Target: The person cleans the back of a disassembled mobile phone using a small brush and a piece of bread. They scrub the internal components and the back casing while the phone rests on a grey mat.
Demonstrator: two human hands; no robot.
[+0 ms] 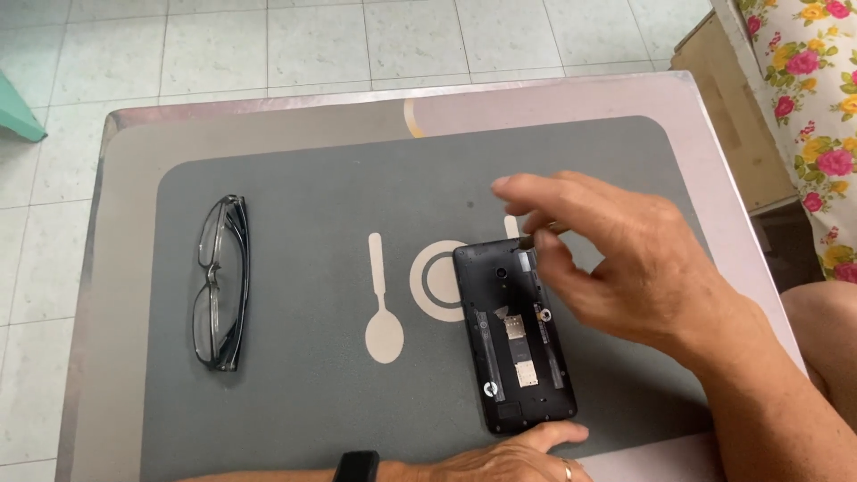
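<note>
A: Where's the phone?

B: Black phone (515,335), back cover off, insides up, lying flat on the grey placemat (312,393), right of centre, long axis nearly toward the person, top end tilted slightly left.

A: Hands?

B: Right hand (625,268) hovers over the phone's top right corner. Fingers (536,192) partly extended; thumb and forefinger pinch a thin dark tool (536,234), tip near the phone's upper edge. Left hand (509,460) at the near edge, thumb touching the phone's bottom end, fingers loose, gripping nothing. Ring on one finger, black band (357,466) on the wrist.

A: Surface?

B: Small grey table (120,268), rounded corners. Mat has a pale spoon-and-plate print; phone overlaps the plate ring. Floor is pale tile (268,45). Floral cloth (817,116) at upper right.

A: Room to move?

B: Folded glasses (219,281) on the mat's left, well apart from the phone. Bare mat between them. Phone's bottom end sits near the table's near edge; right edge is close to the right forearm.
</note>
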